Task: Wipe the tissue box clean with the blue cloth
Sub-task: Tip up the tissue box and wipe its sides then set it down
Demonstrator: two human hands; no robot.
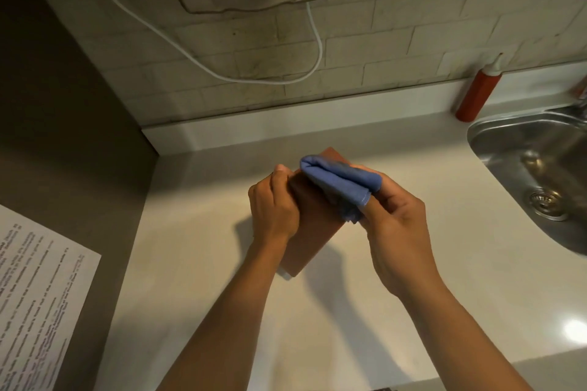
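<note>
A brown tissue box [313, 232] is held tilted above the pale countertop [413, 263], one end pointing away from me. My left hand [274, 205] grips its left side, thumb up along the edge. My right hand [397, 225] holds the folded blue cloth [341, 181] and presses it against the box's upper far part. The cloth covers the far right corner of the box, and my fingers are partly hidden under it.
A steel sink [536, 168] lies at the right with a red squeeze bottle [478, 92] behind it by the tiled wall. A white cable [222, 63] hangs on the wall. A printed sheet of paper [38, 301] lies at the left.
</note>
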